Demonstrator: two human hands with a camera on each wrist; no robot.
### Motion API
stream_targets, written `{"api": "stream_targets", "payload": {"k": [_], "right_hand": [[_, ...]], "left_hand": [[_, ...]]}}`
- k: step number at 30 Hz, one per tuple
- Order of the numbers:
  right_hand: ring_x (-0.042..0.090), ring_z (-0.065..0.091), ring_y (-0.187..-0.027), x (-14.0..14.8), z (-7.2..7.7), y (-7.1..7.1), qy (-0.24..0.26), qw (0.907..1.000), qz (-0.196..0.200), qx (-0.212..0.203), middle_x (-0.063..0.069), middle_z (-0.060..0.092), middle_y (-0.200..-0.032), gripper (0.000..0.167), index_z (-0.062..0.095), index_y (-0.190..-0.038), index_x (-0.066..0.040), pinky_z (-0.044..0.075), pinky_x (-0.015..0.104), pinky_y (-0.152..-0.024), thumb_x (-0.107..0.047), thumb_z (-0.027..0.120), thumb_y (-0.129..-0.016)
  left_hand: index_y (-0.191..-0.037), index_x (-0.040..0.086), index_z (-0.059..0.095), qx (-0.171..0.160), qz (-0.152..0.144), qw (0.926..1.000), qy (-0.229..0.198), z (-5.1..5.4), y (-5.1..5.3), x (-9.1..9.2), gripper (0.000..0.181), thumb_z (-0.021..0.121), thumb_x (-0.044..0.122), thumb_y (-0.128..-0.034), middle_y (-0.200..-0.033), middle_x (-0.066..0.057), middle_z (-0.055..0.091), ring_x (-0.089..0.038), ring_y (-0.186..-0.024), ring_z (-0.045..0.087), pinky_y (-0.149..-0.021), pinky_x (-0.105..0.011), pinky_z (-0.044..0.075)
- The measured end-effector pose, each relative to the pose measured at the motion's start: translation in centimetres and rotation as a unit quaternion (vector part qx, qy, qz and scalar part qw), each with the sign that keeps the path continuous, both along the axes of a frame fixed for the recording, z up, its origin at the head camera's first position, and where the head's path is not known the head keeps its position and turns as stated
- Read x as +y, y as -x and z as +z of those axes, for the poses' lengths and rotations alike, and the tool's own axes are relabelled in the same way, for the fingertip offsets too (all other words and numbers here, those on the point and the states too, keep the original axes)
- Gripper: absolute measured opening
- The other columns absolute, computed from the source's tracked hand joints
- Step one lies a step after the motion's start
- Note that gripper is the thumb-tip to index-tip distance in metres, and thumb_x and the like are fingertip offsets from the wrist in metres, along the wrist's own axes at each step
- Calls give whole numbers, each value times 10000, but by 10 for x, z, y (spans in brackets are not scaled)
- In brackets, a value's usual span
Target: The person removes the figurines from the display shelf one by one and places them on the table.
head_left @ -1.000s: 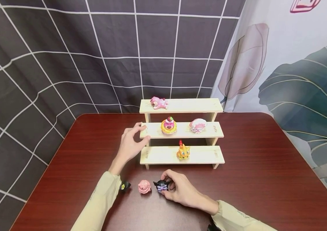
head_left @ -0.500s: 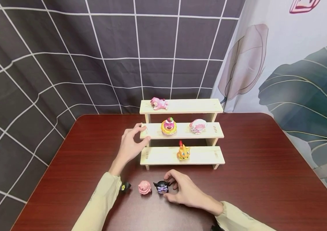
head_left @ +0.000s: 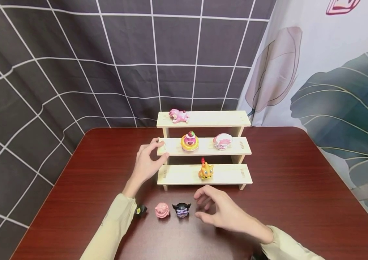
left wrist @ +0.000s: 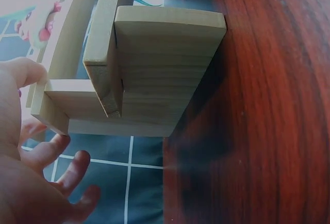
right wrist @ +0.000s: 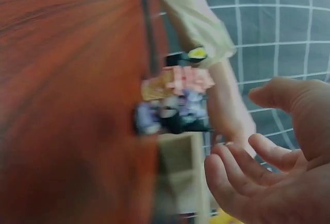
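Where the right hand (head_left: 224,209) hung: just right of the black-and-purple figure (head_left: 182,210), apart from it, fingers spread away from the thumb, pinching nothing.
Figure position: on the table (head_left: 285,202), at the near side of the rack (head_left: 216,119), just right of the pink figure (head_left: 162,210).
Left hand (head_left: 146,160): thumb and forefinger were curved about the left end of the middle shelf (head_left: 204,147), apparently bracing it.
Figure handling: in my judgement, contact belonged low on the rounded body, since its pointed sides looked easy to catch.
Right-hand path: a level line, clear of the figure, seemed least likely to tip it.
Rack steadiness: light, even pressure seemed correct; a tug could have shaken the orange figure (head_left: 206,171) on the bottom shelf (head_left: 180,174).
Left cuff (head_left: 128,206): the black-and-yellow item (head_left: 140,210) there sat near the pink figure; sweeping that arm rightward risked a knock.
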State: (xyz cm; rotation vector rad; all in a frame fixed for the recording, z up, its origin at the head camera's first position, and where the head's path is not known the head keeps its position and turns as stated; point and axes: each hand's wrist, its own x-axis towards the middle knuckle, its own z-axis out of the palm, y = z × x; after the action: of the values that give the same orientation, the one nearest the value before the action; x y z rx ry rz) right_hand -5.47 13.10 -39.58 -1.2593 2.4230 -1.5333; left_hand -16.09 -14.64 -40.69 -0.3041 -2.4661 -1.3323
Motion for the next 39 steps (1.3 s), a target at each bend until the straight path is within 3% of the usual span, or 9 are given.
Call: {"api": "stream_targets", "payload": {"k": [6,12,21,25,39], "right_hand": [[100,639,-814,8,35,7,92,9990,245,373,-5,646,-1018,379,598,-1138,-46,544,291,-688,16,771,-807],[179,658,-842,16,70,29,263,9975,245,609,22,660,-1015,367,621,-1127,-53,554,308,-693,51,762,-805],[165,663,-829,21,114,70,207,9954,-283,892,35,670,-966,316,638,-1071,-10,548,278,-694,116,740,-799],[146,665,-819,21,123,82,112,9934,-527,1017,11,682,-963,296,647,-1069,-16,536,263,-677,101,734,-812],[186,653,-842,9,132,115,-33,9922,-756,988,77,662,-954,250,626,-1041,7,525,268,-686,82,737,-829]], "left_hand": [[-1272,93,695,28,12,10000,10,2,0,0,440,784,215,-859,-1440,-96,548,-326,-1150,479,-910,-524,391],[-1272,92,695,70,24,10000,31,4,0,0,448,790,218,-853,-1438,-98,550,-328,-1155,481,-912,-517,392],[-1259,89,701,58,37,10000,-3,3,0,0,433,787,223,-855,-1436,-95,552,-329,-1157,483,-912,-512,394],[-1257,97,702,41,42,10000,-22,1,1,1,428,786,228,-858,-1441,-75,551,-319,-1142,486,-905,-494,393],[-1253,88,702,103,32,9999,-122,-1,-2,1,426,786,218,-856,-1440,-80,550,-320,-1139,489,-910,-493,390]]}}
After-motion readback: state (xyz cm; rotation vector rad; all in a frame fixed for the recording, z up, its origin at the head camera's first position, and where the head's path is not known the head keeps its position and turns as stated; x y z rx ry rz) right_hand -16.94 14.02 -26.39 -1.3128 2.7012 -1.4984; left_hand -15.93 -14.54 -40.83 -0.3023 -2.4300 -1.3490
